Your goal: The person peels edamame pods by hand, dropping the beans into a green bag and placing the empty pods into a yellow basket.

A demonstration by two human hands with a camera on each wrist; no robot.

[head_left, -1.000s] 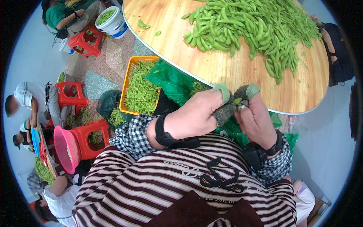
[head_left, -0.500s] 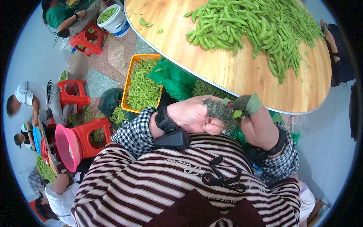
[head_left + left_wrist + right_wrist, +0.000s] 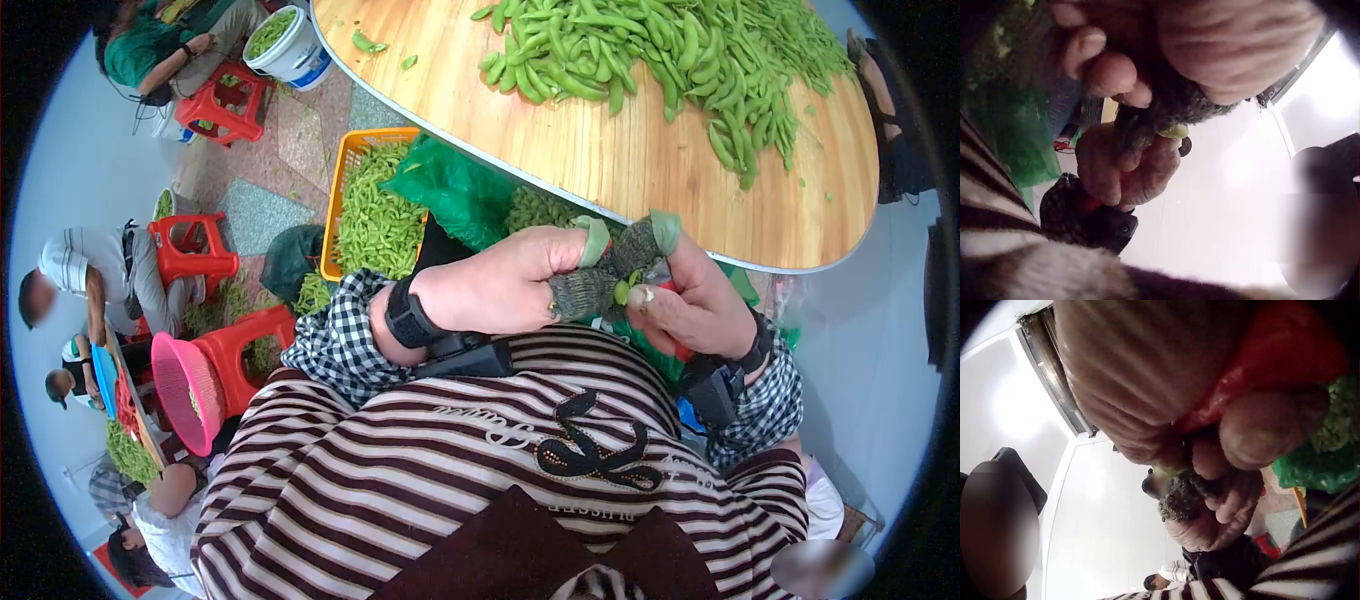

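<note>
In front of the striped shirt, my two hands meet just off the near edge of the wooden table. The left hand, with dark knit covers on its fingers and a green cover on its thumb, grips a small green soybean pod. Close against it, the right hand has its thumb at the pod's end. A red shiny object lies in the curl of the right hand's fingers; its kind is hidden by the palm. The left wrist view shows the pod between both hands.
A heap of green soybean pods covers the table's far part. Left of the table stand a yellow crate of pods, a green plastic bag, a pink basket and red stools. Several people sit around.
Half a second ago, the left hand was turned with its curled fingers toward the shirt; now its back faces up again. Both hands stay together at the pod.
</note>
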